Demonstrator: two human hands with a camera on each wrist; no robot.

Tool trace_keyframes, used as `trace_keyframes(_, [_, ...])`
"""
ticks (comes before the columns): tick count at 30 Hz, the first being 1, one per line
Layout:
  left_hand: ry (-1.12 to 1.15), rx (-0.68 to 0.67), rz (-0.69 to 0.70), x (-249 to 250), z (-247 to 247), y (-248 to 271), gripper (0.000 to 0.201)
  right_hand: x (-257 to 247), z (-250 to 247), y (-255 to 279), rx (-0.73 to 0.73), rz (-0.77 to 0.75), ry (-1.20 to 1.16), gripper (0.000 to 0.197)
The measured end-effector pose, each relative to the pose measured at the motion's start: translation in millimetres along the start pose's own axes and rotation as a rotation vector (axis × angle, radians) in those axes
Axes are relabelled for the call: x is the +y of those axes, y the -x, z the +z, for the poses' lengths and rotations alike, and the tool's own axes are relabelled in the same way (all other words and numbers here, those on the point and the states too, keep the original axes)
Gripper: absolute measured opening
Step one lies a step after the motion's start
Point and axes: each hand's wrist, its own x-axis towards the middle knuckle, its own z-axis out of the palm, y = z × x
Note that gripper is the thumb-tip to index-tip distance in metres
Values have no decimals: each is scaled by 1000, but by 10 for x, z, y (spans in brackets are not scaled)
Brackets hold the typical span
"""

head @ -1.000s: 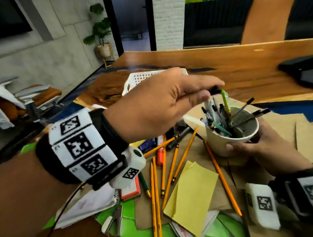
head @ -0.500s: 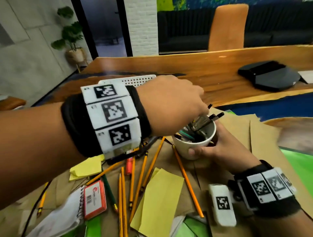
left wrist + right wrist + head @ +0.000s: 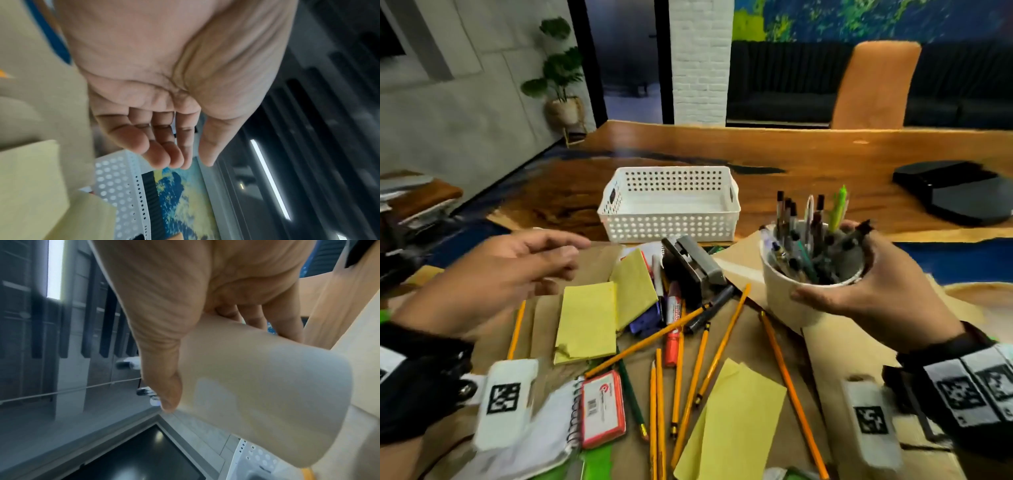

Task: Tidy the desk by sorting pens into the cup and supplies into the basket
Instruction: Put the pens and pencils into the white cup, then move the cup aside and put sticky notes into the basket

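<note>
Potted plant (image 3: 558, 85) set on a stand by the grey wall, orange chair (image 3: 873, 85) placed behind the wooden table (image 3: 791, 154), flat black device (image 3: 955, 192) laid on it at right

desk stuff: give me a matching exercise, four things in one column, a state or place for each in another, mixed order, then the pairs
Things:
1. cup
2. basket
3. left hand
4. red marker

States:
A. lying among the pencils
B. open, holding nothing
C. gripped by the right hand, full of pens
D. at the back, nothing showing inside

Pairs: 1-C, 2-D, 3-B, 4-A
</note>
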Motion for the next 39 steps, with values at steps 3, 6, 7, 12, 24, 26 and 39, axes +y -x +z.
trace_keyframes(3, [418,46,-150,-459,-286,-33,62,32,2,-246,28,79,17,94])
trace_keyframes(6, [757,153,-272,-820,-435,-126,27,93,54,-656,76,156,15,100])
trace_keyframes(7, [827,194,-278,-906,-452,-155,23,117,85,-804,91,188,-8,107])
trace_keyframes(12, [1128,175,-140,-1225,-588,-229,37,234,189,-1522,171,340,52,135])
trace_keyframes(24, [1222,357,-113,-1451,-642,-281,21,441,732,-2429,220,551,327,141])
trace_keyframes(26, [1218,340,-131,-1466,-617,-323,21,456,782,-2468,220,560,348,137])
trace_keyframes(39, [1353,90,70,-1293,-812,-197,20,566,720,-2450,13,540,550,133])
